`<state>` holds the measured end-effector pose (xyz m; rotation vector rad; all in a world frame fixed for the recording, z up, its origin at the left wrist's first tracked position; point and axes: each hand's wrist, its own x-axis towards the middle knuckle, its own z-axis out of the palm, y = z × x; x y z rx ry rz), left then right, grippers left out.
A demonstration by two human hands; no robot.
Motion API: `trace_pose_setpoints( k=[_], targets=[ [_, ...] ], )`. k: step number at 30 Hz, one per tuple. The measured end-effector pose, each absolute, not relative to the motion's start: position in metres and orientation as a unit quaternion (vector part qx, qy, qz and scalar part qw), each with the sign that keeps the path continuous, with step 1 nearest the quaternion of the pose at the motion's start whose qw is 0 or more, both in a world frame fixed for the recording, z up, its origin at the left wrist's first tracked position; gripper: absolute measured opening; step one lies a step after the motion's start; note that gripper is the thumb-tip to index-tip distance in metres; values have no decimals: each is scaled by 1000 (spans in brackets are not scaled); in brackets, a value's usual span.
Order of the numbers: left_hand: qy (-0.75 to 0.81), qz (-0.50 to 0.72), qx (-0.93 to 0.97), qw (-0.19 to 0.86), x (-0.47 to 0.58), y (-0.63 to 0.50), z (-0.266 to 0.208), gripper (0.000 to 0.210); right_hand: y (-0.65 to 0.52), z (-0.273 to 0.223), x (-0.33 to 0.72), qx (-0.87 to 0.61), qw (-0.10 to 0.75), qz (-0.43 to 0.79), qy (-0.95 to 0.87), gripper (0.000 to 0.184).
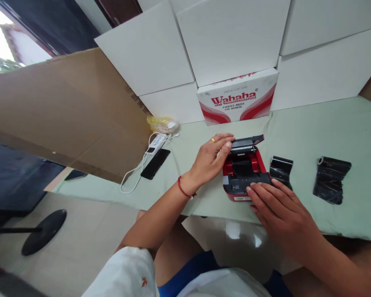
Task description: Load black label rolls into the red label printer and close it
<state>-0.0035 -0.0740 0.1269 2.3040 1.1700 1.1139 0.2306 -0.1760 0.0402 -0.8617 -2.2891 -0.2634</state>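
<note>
A red and black label printer (245, 192) stands on the table, its lid (245, 142) raised at the back. A black ribbon (243, 167) shows inside its red well. My left hand (212, 154) holds the left side of the lid, thumb on the near edge and fingers behind it. At the front right corner, my right hand (281, 208) grips the printer body, with its fingers over the black front panel. To the right of the printer lies a black ribbon roll (281, 167), partly hidden by my right hand. Another black ribbon roll (330, 177), partly unwound, lies farther right.
A green cloth (188, 165) covers the table. On the left lie a black phone (155, 164), a white power strip (157, 143) with cables and a yellow plastic bag (162, 123). White panels (235, 37), a Wahaha carton (238, 99) and a brown cardboard sheet (71, 111) stand around the table.
</note>
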Motion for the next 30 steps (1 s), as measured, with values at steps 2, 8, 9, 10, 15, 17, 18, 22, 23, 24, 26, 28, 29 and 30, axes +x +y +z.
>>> trace_pose_setpoints(
  k=[2, 8, 9, 10, 15, 17, 18, 22, 23, 24, 26, 28, 29, 30],
  targets=[
    [407, 376, 819, 153, -5, -85, 123, 36, -176, 39, 230, -329, 338, -96, -877, 52],
    [386, 307, 859, 134, -9, -113, 101, 29, -176, 39, 231, -327, 344, -82, -876, 52],
    [386, 303, 864, 116, -8, -116, 98, 28, -175, 40, 230, -325, 345, -81, -877, 51],
    [387, 304, 865, 98, -7, -118, 95, 28, -175, 40, 230, -324, 347, -80, -876, 50],
    [393, 318, 859, 75, -5, -117, 88, 23, -171, 40, 225, -331, 351, -90, -871, 43],
    [385, 339, 848, 131, -9, -113, 85, 24, -169, 38, 223, -334, 345, -104, -871, 42],
    [380, 354, 836, 176, -13, -110, 82, 26, -169, 38, 222, -335, 342, -113, -871, 42],
    [400, 433, 722, 362, -23, -103, 66, 57, -169, 38, 223, -333, 331, -123, -875, 46],
    [402, 449, 687, 406, -23, -103, 62, 72, -169, 39, 224, -331, 329, -120, -876, 47],
    [395, 459, 656, 450, -22, -103, 58, 85, -169, 39, 225, -329, 330, -117, -877, 47],
    [370, 471, 606, 524, -18, -104, 53, 103, -167, 41, 226, -321, 336, -112, -878, 48],
    [352, 484, 565, 568, -12, -104, 50, 113, -166, 42, 227, -313, 339, -108, -881, 48],
    [353, 491, 544, 582, -10, -105, 49, 116, -165, 43, 227, -310, 339, -104, -882, 47],
    [356, 495, 523, 595, -7, -105, 48, 118, -164, 43, 228, -308, 338, -100, -884, 47]
  ],
)
